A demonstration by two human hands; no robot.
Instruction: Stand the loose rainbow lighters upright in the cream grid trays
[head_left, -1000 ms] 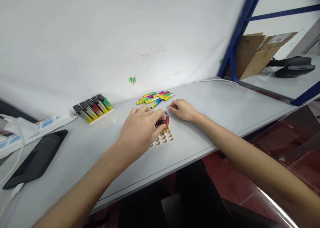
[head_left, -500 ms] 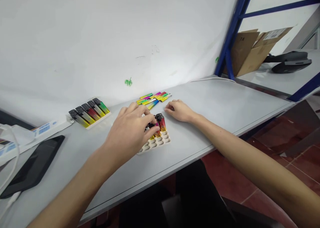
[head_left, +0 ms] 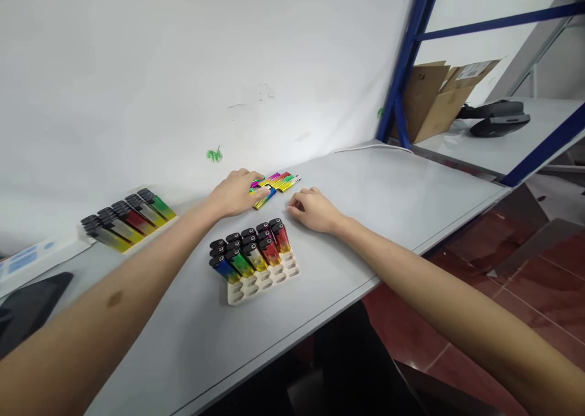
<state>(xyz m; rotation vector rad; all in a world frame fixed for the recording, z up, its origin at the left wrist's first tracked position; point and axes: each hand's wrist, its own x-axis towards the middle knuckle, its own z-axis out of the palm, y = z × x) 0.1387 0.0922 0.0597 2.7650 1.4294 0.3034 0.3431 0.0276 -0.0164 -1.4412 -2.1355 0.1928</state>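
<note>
My left hand (head_left: 238,192) reaches over a small pile of shiny, multicoloured lighter-shaped pieces (head_left: 287,183) near the wall, its thumb and index finger apart at the left side of the pile. Whether it touches a piece is hard to see. Loosely curled, my right hand (head_left: 315,210) rests on the table to the right of the pile, with nothing visible in it. In front of both hands stands a pale tray (head_left: 262,285) with oval holes. Several black-topped lighters (head_left: 255,256) stand upright in its back rows; front holes are bare.
A second tray of lighters (head_left: 132,218) stands at the left by the wall. Near it lie a white power strip (head_left: 43,257) and a black phone-like device (head_left: 34,309). Blue rack posts (head_left: 406,63), a cardboard box (head_left: 441,105) and a dark device (head_left: 500,120) are at right.
My left hand has moved from the lighters in the near tray back to the pile, uncovering the tray. My right hand stays curled on the table. The view has shifted slightly right.
</note>
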